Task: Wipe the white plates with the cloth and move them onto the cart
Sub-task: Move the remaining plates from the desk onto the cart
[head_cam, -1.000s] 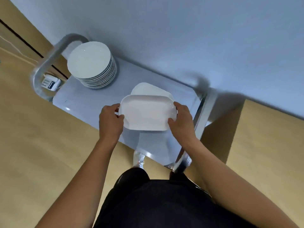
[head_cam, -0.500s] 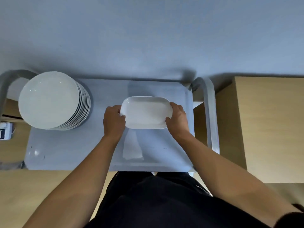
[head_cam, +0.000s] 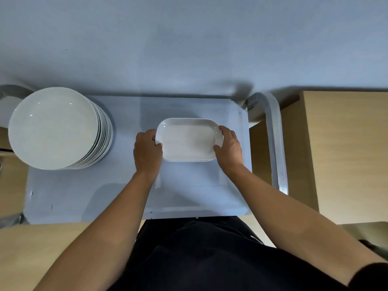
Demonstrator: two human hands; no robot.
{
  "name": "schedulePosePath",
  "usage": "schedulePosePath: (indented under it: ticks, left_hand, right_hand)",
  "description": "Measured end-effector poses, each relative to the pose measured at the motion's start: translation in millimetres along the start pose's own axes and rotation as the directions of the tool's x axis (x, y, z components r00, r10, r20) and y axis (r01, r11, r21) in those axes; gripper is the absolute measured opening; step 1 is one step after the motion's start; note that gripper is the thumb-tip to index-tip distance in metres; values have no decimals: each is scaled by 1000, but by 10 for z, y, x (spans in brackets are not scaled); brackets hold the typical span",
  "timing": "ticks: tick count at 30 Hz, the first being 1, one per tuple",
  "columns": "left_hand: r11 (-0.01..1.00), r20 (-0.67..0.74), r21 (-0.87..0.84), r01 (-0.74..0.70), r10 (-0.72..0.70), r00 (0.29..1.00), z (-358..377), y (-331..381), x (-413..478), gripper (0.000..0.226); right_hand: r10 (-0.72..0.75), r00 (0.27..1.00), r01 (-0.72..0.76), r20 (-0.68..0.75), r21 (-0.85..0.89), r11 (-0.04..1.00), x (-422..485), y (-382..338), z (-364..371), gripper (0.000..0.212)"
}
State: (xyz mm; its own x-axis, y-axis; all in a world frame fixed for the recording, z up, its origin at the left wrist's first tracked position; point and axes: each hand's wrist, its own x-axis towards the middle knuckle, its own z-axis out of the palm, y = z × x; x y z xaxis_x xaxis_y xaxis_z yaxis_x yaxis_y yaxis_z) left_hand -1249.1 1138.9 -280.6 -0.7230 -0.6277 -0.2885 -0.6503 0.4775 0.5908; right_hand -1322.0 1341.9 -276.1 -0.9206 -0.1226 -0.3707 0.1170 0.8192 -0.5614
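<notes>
The white oblong ceramic dish point(head_cam: 188, 139) sat low over the pale grey metal cart top point(head_cam: 130, 185), right of the cart's middle, with a second rim edge showing just under its near side, so it appeared to lie on another dish of the same shape. The left hand point(head_cam: 148, 153) gripped the dish's left end, thumb on the rim and fingers tucked beneath. The right hand point(head_cam: 228, 148) gripped the right end the same way, thumb on the rim near the near corner. Both hands were closed on the dish; whether its weight already lay fully on the one below could not be told.

Compared with half a second before, the dish lay slightly farther from the person and the hands had slid with it, the forearms reaching a little more. A second before, the view was tilted and the dish was held clear above the lower one, whose far end stuck out behind it; now the two were lined up and nearly hidden as one.

The tall stack of round white plates point(head_cam: 56, 127) stood at the cart's far left corner, well apart from the dish, as it had earlier. The curved metal cart handle point(head_cam: 273, 135) rose at the right end, beside a light wooden desk point(head_cam: 344, 156).
</notes>
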Motion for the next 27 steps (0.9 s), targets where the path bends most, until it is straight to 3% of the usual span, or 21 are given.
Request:
schedulePosePath:
  ticks: [8, 14, 17, 20, 24, 27]
  left_hand:
    - [998, 50, -43, 35, -33, 998, 8, 5, -25, 35]
    - [1000, 81, -14, 24, -23, 996, -43, 197, -118, 46]
    - [996, 28, -20, -91, 92, 995, -47, 503, -253, 45]
    - [970, 80, -82, -227, 234, 969, 51, 898, -531, 38]
    - [905, 180, -129, -404, 422, 888, 375, 1515, -1125, 31]
    - [843, 237, -164, -512, 537, 809, 689, 1997, -1660, 26]
  right_hand:
    - [70, 994, -84, 86, 172, 981, 13, 61, 37, 61]
    - [60, 987, -84, 150, 159, 984, -72, 110, -141, 61]
    - [45, 992, -69, 117, 209, 976, -226, 149, -414, 48]
    - [-7, 996, -21, 90, 305, 952, -455, 293, -825, 31]
    - [-18, 999, 0, 35, 464, 886, -838, 736, -1413, 22]
    - [19, 994, 33, -112, 449, 893, -1133, 1250, -1816, 21]
